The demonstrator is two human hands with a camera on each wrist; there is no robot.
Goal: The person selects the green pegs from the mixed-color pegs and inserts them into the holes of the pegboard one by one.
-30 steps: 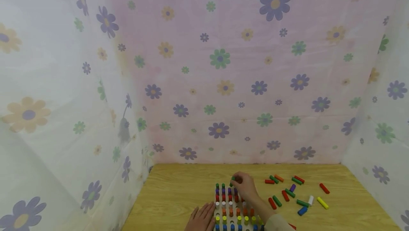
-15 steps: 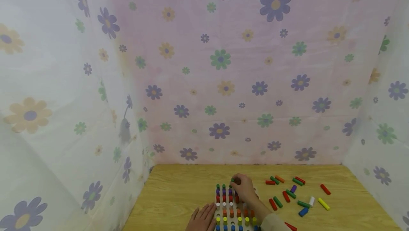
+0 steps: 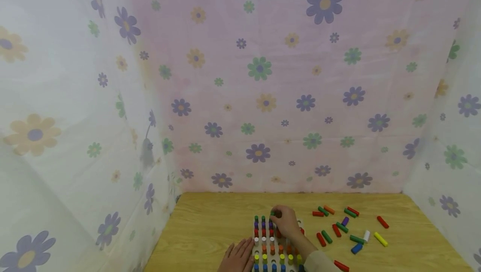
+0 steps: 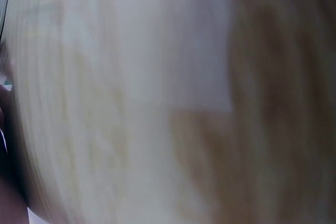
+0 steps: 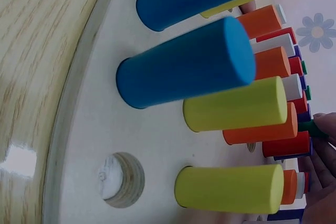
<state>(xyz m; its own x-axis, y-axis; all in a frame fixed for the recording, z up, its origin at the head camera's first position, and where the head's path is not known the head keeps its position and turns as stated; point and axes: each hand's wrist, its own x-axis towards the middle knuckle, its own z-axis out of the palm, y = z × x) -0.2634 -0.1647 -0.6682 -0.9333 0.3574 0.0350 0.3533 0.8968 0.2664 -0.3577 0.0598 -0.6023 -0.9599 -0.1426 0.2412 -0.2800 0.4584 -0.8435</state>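
A pale wooden pegboard [image 5: 157, 145] carries upright pegs in colour rows: blue nearest, then yellow, orange, white, red, purple and green farthest. At the far row, my right hand [image 3: 286, 222] pinches a green peg [image 3: 272, 213] between thumb and fingertips, in line with two standing green pegs to its left. The hand hides part of the purple and red rows. My left hand [image 3: 238, 257] lies flat, fingers extended, against the board's left edge. In the right wrist view, a blue peg [image 5: 184, 64] and a yellow peg [image 5: 228, 188] stand close beside an unfilled hole [image 5: 123, 179].
Loose pegs lie scattered right of the board, among them a white peg [image 3: 366, 236], a yellow peg [image 3: 381, 239] and a blue peg [image 3: 356, 248]. A red peg [image 3: 341, 265] lies by the right sleeve [image 3: 321, 262]. Flower-patterned sheets [image 3: 225, 151] enclose the wooden table [image 3: 210, 209].
My right hand and forearm have shifted slightly left with the green peg, uncovering more of the red peg beside the sleeve. The left hand stays in place.
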